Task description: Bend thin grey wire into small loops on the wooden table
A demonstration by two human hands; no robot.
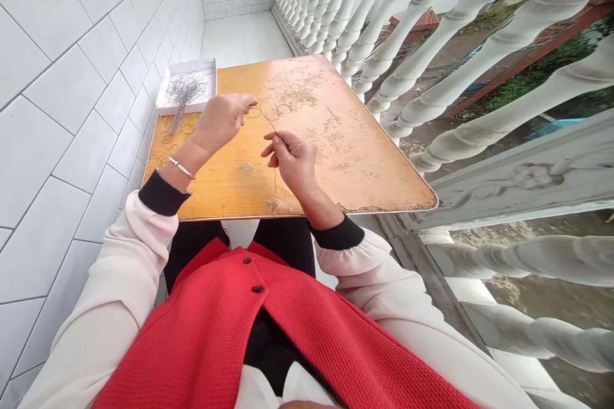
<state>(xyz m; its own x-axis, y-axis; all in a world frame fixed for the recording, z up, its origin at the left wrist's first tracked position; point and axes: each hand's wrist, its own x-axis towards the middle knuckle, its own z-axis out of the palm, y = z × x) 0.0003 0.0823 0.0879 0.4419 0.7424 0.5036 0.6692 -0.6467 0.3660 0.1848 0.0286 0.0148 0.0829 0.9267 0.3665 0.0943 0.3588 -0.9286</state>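
Note:
My left hand is raised over the worn wooden table, its fingers pinched on a chain of thin wire loops that trails to the right over the tabletop. My right hand is lower and nearer me, thumb and forefinger pinched on a thin wire strand that hangs down from it. A metal bangle sits on my left wrist.
A shallow white tray with a bundle of thin wires stands at the table's far left corner. Loose wire loops lie on the table's left side. A white tiled wall runs along the left, a white balustrade along the right.

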